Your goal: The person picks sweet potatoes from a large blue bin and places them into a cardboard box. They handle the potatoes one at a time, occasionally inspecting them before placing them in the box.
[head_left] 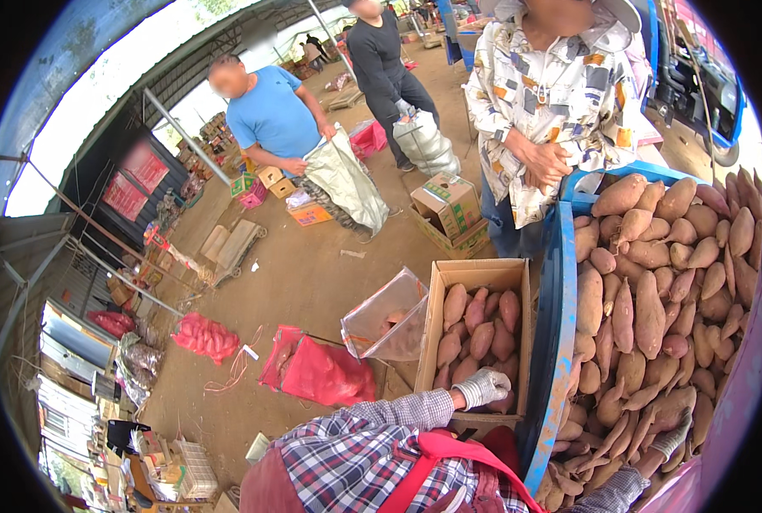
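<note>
My left hand [482, 388], in a pale knitted work glove, is at the near end of a tall open cardboard box [424, 340]. Its fingers are curled down over a sweet potato [504, 404], and their undersides are hidden. Layers of reddish sweet potatoes [482, 340] lie in the box. To the right, my right hand [671, 439], gloved alike, reaches into a heap of loose sweet potatoes [649, 314] in a blue metal truck bed [555, 320]. It touches the lower right side of a large sweet potato [666, 410]; its grip is partly hidden.
A person in a patterned jacket [548, 115] stands at the bed's far corner. Beside my box are a clear plastic bag [387, 317] and a red mesh sack [323, 372]. Further off, a person in blue [272, 109] holds a pale woven sack [349, 179].
</note>
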Tool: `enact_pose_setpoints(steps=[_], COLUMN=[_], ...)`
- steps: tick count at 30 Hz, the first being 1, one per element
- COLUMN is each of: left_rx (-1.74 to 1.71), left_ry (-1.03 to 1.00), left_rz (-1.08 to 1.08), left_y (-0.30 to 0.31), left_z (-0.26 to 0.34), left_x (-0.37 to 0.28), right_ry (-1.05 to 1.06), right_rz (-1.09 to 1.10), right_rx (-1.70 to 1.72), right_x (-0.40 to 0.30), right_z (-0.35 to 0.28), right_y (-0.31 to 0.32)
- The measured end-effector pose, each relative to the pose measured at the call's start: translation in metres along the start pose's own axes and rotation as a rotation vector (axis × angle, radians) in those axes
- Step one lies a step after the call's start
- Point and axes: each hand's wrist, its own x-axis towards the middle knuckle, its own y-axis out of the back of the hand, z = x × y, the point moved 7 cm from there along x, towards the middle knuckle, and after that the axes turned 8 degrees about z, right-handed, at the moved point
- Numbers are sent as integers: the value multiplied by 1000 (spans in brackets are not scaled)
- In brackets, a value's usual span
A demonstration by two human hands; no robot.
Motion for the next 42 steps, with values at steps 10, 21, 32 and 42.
enact_pose_setpoints(steps=[10, 21, 32, 42], left_rx=[-964, -864, -496, -1492], left_ry=[319, 231, 28, 462], left_rz=[-42, 222, 228, 477], left_y=[21, 67, 81, 106], left_z=[69, 68, 64, -30], left_x=[23, 13, 12, -46], right_ry=[-547, -826, -821, -471], right_rz=[-544, -627, -606, -1061], right_rx=[303, 449, 266, -254], right_x=[-330, -410, -431, -510], right_z=[73, 101, 125, 158], right_y=[-253, -308, -321, -340])
